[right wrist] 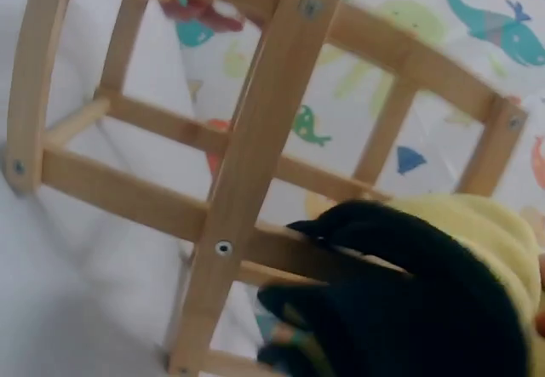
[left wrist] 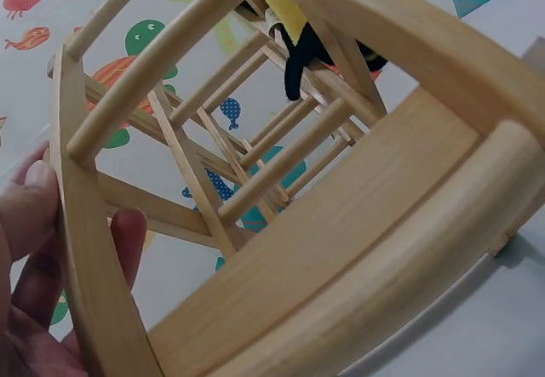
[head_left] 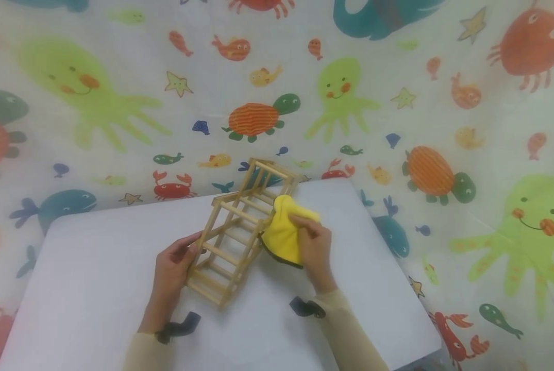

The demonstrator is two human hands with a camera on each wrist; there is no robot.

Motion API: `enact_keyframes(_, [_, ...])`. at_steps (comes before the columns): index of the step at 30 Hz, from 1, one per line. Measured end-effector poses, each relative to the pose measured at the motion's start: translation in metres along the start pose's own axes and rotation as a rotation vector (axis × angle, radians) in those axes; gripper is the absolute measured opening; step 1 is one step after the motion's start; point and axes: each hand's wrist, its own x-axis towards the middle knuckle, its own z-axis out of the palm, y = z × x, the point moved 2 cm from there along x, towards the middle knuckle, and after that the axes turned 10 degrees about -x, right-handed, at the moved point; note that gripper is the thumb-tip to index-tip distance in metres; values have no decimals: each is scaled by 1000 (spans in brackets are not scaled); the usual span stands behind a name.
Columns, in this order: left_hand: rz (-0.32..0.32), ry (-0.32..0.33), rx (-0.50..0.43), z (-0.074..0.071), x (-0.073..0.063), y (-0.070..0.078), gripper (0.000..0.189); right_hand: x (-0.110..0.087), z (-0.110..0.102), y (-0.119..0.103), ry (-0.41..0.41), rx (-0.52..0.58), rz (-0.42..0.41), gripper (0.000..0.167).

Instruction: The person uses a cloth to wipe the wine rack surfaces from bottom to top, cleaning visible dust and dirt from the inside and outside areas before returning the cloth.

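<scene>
A light wooden rack [head_left: 221,254] with rungs and slats is held at a slant over the white table. My left hand [head_left: 170,270] grips its near left side; in the left wrist view the thumb and fingers [left wrist: 128,241] lie on either side of a wooden upright [left wrist: 78,181]. In my right hand [head_left: 317,252] is a yellow cloth [head_left: 283,234] with a dark underside, pinched and draped against the rack's right side. The right wrist view shows the dark face of the cloth [right wrist: 417,326] over a side rail [right wrist: 128,191], covering part of it.
The white table [head_left: 100,278] spreads under both hands, its far edge close behind the rack. A curtain [head_left: 379,118] printed with sea animals hangs behind and at the sides. Dark straps [head_left: 179,328] are on both wrists.
</scene>
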Motion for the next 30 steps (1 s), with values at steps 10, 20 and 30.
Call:
enact_keyframes(10, [-7, 5, 33, 2, -2, 0, 42, -6, 9, -27, -126, 44, -214, 33])
enact_keyframes(20, [2, -1, -4, -1, 0, 1, 42, 54, -5, -86, -202, -2, -318, 29])
enact_keyframes(30, [23, -26, -18, -12, -3, 1, 41, 106, 36, -96, -370, -39, -371, 39])
